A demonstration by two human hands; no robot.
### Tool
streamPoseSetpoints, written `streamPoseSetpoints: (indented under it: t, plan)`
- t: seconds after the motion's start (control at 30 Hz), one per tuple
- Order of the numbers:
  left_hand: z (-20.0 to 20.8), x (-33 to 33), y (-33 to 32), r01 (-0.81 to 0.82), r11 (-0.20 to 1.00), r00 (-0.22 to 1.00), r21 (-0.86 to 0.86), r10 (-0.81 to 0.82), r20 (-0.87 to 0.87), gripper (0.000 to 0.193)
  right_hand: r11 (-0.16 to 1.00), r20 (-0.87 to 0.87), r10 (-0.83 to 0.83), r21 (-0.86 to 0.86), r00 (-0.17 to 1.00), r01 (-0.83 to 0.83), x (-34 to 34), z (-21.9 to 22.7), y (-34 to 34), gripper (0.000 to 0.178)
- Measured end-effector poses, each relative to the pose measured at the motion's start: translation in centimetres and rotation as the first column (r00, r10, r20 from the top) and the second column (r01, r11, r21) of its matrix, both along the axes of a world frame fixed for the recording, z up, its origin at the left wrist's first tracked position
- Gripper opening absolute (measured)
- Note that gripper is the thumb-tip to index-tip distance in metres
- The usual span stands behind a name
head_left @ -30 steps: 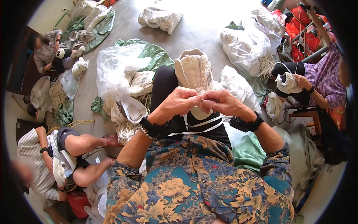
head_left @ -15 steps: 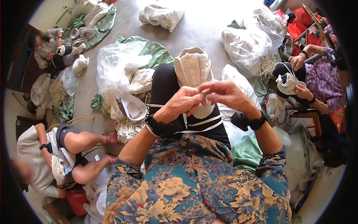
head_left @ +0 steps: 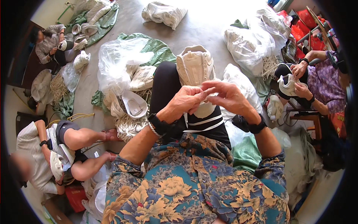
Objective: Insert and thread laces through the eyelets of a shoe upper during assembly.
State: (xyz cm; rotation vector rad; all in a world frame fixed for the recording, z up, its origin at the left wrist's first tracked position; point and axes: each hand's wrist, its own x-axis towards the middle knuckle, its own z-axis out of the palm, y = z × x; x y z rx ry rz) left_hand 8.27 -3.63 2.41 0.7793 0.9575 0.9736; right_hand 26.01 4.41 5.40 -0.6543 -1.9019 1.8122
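Observation:
A cream sneaker [head_left: 194,69] rests on my right thigh, its toe end partly hidden behind my hands. Above it, my left hand [head_left: 185,100] is closed in a pinch, and a white shoelace [head_left: 205,121] hangs from below it and crosses my dark trouser leg in loose strands. My right hand [head_left: 228,98] meets the left at the fingertips, its fingers bent and closed over the pinch. Whatever lies between the right fingertips is too small or hidden to make out.
White shoes and a bundle of laces [head_left: 130,127] lie by my left knee beside clear plastic [head_left: 119,56] over green sheeting. Bagged shoes [head_left: 246,48] stand ahead right. Co-workers sit left and right, one with a white shoe [head_left: 288,86].
The lace strand that showed beside my left wrist is out of sight now. My right fingers have shifted slightly at the left fingertips. The view has moved a little.

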Motion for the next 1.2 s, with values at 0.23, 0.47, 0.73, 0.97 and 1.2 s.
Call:
streamPoseSetpoints:
  t: [0.23, 0.47, 0.73, 0.97, 1.2]
  plan:
    - [0.2, -1.2, -0.8, 0.077, 0.997, 0.995, -0.008, -0.077, -0.056, 0.021, 0.916, 0.25, -0.083, 0.4, 0.965, -0.025, 2.0, -2.0, 2.4, 0.01]
    - [-0.1, -0.4, -0.2, 0.025, 0.999, 0.997, -0.045, -0.028, -0.066, 0.023, 0.891, 0.068, 0.021, 0.452, 0.997, -0.049, -0.4, -1.4, 0.3, 0.015]
    - [-0.7, -1.0, 0.4, -0.246, 0.967, 0.945, -0.068, 0.224, -0.237, 0.02, 0.919, 0.047, -0.158, 0.373, 0.986, 0.129, -0.7, -4.8, 2.3, 0.01]
    - [-1.6, -1.1, 1.8, -0.39, 0.917, 0.862, -0.08, 0.333, -0.383, 0.021, 0.921, 0.025, -0.288, 0.282, 0.957, 0.27, -1.0, -5.8, 2.6, 0.009]
    - [-2.2, -0.6, 2.6, -0.437, 0.889, 0.848, -0.135, 0.357, -0.391, 0.02, 0.768, 0.028, -0.233, 0.618, 0.972, 0.166, -0.7, -5.6, 2.8, 0.007]
